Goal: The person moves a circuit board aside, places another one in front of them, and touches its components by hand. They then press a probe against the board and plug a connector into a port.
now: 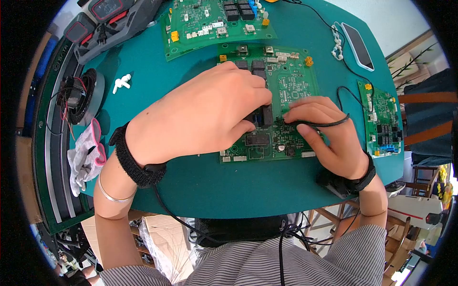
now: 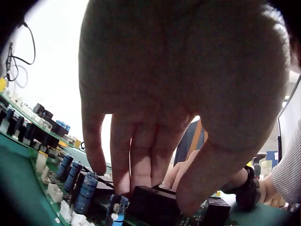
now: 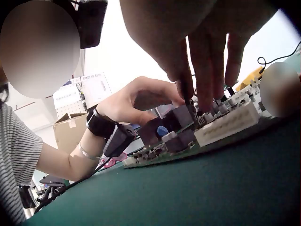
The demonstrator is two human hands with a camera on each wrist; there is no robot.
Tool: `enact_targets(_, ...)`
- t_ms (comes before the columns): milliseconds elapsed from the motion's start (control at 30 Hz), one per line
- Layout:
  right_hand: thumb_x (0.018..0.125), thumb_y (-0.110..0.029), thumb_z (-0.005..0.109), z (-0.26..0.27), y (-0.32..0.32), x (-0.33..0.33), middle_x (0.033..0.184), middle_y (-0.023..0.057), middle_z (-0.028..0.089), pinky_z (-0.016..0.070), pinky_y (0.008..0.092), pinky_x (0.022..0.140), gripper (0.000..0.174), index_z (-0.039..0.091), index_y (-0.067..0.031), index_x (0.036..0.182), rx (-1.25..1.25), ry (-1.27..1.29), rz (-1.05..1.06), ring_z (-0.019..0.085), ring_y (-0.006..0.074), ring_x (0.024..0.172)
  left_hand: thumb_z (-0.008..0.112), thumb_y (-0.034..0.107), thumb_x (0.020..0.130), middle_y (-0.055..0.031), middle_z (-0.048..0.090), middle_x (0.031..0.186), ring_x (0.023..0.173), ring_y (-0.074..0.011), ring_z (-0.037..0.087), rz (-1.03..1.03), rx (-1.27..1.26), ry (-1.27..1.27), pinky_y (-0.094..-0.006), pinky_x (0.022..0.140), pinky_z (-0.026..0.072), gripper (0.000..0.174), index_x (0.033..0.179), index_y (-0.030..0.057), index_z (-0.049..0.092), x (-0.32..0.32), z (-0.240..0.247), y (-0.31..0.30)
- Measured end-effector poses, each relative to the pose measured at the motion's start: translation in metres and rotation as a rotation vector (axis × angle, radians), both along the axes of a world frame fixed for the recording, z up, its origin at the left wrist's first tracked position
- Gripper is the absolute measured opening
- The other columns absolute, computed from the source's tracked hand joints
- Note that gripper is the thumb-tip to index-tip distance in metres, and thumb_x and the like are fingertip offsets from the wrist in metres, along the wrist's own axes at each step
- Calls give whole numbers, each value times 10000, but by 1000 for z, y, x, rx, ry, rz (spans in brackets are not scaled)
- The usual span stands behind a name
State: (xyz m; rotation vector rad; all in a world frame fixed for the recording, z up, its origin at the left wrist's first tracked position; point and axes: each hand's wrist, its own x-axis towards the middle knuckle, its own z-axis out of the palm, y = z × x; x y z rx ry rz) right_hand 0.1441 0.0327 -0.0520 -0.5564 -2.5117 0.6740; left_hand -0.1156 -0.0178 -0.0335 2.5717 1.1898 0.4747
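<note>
A green circuit board [image 1: 298, 81] lies on the table, crowded with black blocks, white connectors and small chips. My left hand [image 1: 200, 109] reaches across its left part, thumb and fingertips on either side of a black block [image 2: 153, 205] mounted on the board. Blue capacitors [image 2: 87, 190] stand beside that block in the left wrist view. Over the right part of the board, my right hand [image 1: 331, 131] pinches a thin black cable [image 1: 329, 125] near its end. The fingertips and cable end are close over the board's middle; the tip itself is hidden among the parts.
Another green board [image 1: 191, 40] lies behind, and a smaller one [image 1: 384, 117] at the right. A phone [image 1: 358, 47] is at the back right. Along the left are a round speaker [image 1: 88, 95], white earbuds [image 1: 122, 83], a glove [image 1: 88, 155] and power-tool batteries [image 1: 95, 24].
</note>
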Motion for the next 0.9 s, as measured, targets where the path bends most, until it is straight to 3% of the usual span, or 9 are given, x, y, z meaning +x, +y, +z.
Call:
enact_targets(300, 909, -11, 629, -2, 2, 2, 1162, 176, 650, 476, 424, 951, 201, 660, -43, 1106, 27, 17, -13, 601, 367, 1102, 774, 98, 755, -156, 631, 1030, 1027, -383, 585, 19, -18, -8, -452, 937, 463, 401, 1128, 9, 656, -2, -1, 1)
enact_targets(900, 874, -15, 663, -4, 2, -2, 1014, 130, 678, 483, 424, 885, 201, 678, -47, 1072, 80, -1, 75, 627, 351, 1001, 796, 111, 754, -167, 645, 1134, 1101, -377, 586, 42, -70, 12, -448, 984, 471, 454, 1177, 31, 652, -1, 3, 1)
